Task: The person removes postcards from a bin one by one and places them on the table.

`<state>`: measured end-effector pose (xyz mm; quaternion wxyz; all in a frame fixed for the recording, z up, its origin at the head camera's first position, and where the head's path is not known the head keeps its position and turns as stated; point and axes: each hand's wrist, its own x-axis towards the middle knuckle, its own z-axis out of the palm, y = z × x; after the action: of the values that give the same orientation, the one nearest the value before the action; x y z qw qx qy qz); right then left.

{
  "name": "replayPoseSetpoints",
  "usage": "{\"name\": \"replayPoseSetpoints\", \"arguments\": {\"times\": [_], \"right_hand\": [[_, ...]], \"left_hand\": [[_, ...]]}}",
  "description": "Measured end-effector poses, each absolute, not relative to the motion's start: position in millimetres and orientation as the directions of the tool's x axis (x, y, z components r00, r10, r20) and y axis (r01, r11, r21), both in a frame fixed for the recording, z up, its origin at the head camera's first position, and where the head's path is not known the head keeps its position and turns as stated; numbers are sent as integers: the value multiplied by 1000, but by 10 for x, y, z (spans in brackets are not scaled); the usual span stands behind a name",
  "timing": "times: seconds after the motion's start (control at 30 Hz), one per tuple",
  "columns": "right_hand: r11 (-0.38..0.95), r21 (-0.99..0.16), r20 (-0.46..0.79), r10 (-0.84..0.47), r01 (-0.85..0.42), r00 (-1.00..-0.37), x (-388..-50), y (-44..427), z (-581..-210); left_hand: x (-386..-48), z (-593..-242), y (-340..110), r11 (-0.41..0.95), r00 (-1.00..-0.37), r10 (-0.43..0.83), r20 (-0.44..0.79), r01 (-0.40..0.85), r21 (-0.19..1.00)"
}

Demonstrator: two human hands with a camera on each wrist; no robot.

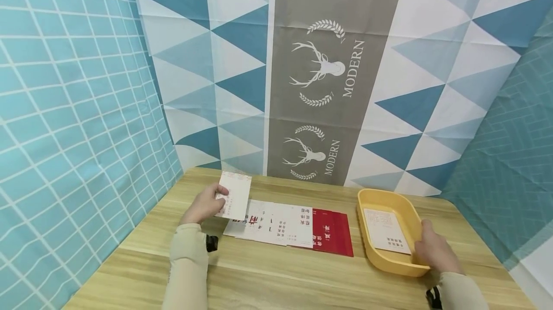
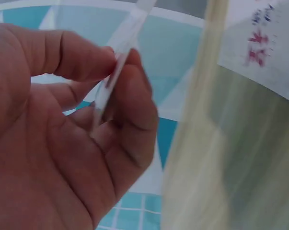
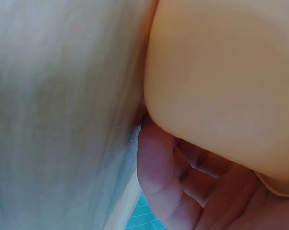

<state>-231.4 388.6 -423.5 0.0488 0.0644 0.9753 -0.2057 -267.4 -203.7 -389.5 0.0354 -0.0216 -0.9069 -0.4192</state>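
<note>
My left hand (image 1: pixel 203 207) pinches a white card (image 1: pixel 238 197) with red print between thumb and fingers. It holds the card tilted above the left end of a row of overlapping cards. White cards (image 1: pixel 291 226) with black and red characters make up most of that row. Red cards (image 1: pixel 339 233) lie at its right end. At the right, my right hand (image 1: pixel 438 250) grips the right side of a yellow plastic tray (image 1: pixel 390 267). From the right wrist, the thumb (image 3: pixel 156 160) lies against the tray's outer wall. A white printed card (image 1: pixel 386 228) lies inside the tray.
All of this is on a wooden table (image 1: pixel 276 276). Behind it hangs a cloth (image 1: pixel 242 51) with blue triangles and a grey deer-print band. A blue grid-patterned cloth (image 1: pixel 78 108) closes off the left side, and a teal cloth (image 1: pixel 510 156) the right.
</note>
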Motion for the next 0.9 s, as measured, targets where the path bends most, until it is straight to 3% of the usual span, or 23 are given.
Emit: {"name": "replayPoseSetpoints", "arguments": {"times": [0.4,0.7,0.9], "right_hand": [[897,-406,-140,127,174,-982,-2344,3864,-4238],[897,-406,-141,128,175,-982,-2339,3869,-4246],[892,-413,-160,130,186,-979,-2332,3875,-4254]], "left_hand": [[-2748,-4232,-1936,691,-999,19,-50,-23,722],[-2752,-4263,-1922,723,-994,29,-101,-49,689],[-2718,-4189,-1933,776,-997,-8,-74,-52,629]]}}
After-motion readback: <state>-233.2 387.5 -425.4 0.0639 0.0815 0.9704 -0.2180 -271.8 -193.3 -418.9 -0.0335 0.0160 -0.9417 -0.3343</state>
